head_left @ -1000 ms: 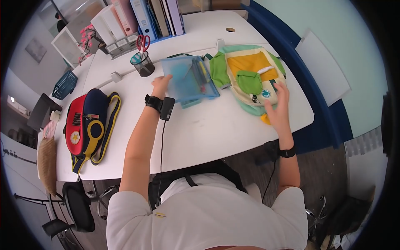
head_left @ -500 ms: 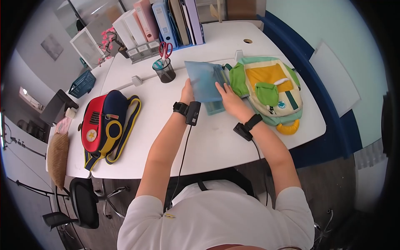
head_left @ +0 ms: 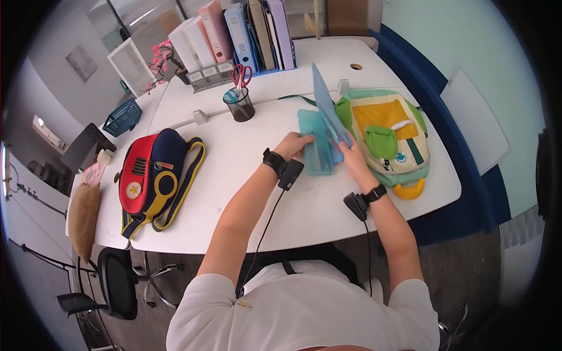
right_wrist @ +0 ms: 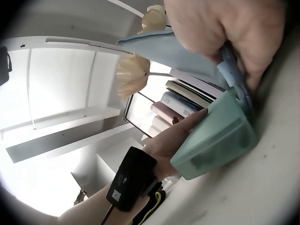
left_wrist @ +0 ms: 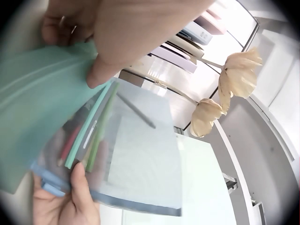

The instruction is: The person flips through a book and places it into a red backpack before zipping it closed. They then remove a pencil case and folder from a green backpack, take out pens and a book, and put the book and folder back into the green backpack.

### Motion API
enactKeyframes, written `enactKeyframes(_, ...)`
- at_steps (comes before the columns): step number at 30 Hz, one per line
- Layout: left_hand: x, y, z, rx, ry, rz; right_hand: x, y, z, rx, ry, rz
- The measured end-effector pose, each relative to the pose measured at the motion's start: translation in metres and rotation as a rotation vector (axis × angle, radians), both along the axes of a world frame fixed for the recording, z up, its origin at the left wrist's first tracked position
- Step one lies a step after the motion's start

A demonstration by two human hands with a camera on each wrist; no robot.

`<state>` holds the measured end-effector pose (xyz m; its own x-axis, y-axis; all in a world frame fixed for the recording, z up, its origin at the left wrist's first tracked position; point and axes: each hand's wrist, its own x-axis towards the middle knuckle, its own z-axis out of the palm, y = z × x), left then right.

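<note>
My left hand (head_left: 293,146) grips a translucent teal plastic case (head_left: 318,157) by its left side, thumb on top. In the left wrist view the teal case (left_wrist: 42,103) has a ribbed lid, and my thumb presses its edge. My right hand (head_left: 353,157) pinches the lower edge of a clear blue zip pouch (head_left: 326,104), tilted up almost on edge beside the case. Pencils (left_wrist: 98,136) and a grey pen (left_wrist: 136,110) show through the pouch in that view. Dark shapes show inside the case (right_wrist: 215,145) in the right wrist view.
A green, cream and yellow backpack (head_left: 363,114) lies right of the pouch. At the left lies a red and navy bag (head_left: 140,169). A mesh pen cup (head_left: 240,110) with scissors stands behind, before a row of binders (head_left: 240,41) and a blue basket (head_left: 122,117).
The right hand came left from the backpack to the blue pouch. The pouch, lying flat before, now stands tilted up, moved right off the teal case. The left hand now holds the case.
</note>
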<state>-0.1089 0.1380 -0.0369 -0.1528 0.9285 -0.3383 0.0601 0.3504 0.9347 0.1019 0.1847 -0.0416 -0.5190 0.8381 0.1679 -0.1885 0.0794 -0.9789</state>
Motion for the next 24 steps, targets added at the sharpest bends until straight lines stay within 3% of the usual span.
enactKeyframes(1, 0.005, -0.009, 0.013, 0.017, 0.031, -0.048, 0.006, -0.010, 0.013, -0.154, 0.068, 0.009)
enactKeyframes(2, 0.008, -0.015, 0.021, 0.062, -0.086, -0.021, 0.010, -0.017, 0.020, -0.310, 0.134, 0.018)
enactKeyframes(7, 0.032, -0.044, 0.076, 0.180, -0.684, 0.032, 0.028, -0.021, 0.027, -0.350, 0.293, 0.067)
enactKeyframes(13, 0.081, -0.027, 0.072, 0.219, -0.695, 0.209, 0.045, -0.059, 0.045, -0.462, 0.340, 0.114)
enactKeyframes(18, 0.123, -0.032, 0.062, 0.341, -0.618, 0.121, 0.070, -0.075, 0.050, -0.475, 0.498, 0.145)
enactKeyframes(22, 0.153, -0.046, 0.062, 0.417, -0.381, 0.022, 0.078, -0.072, 0.045, -0.528, 0.480, 0.082)
enactKeyframes(24, 0.158, -0.049, 0.060, 0.413, -0.063, -0.032, 0.081, -0.068, 0.041, -0.530, 0.449, 0.036)
